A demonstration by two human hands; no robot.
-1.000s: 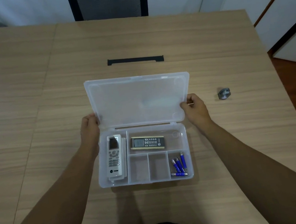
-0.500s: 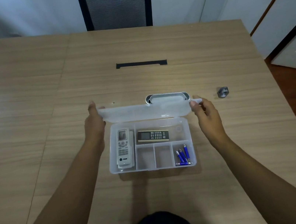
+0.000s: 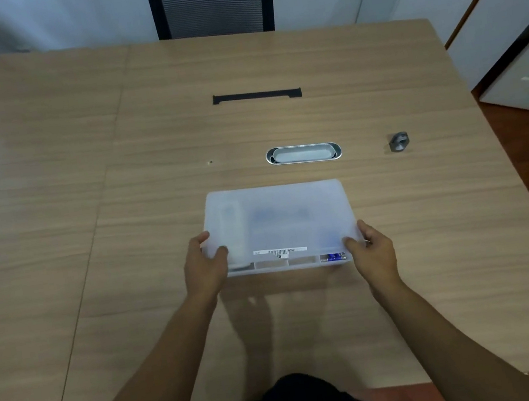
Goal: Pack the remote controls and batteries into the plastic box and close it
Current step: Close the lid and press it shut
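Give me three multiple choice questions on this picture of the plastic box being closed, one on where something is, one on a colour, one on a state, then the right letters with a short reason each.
1. Where is the small grey metal piece relative to the plastic box?
A. Inside it
B. On the table, beyond it and to its right
C. Under the left hand

2. What colour are the batteries seen through the front wall?
A. Blue
B. Red
C. Yellow

3. How is the lid?
A. Standing upright
B. Removed and set aside
C. Down over the box, both hands at its front corners

Answers: B, it lies apart on bare wood; A, blue shows in the front right compartment; C, the lid covers the compartments, with the right hand on its corner.
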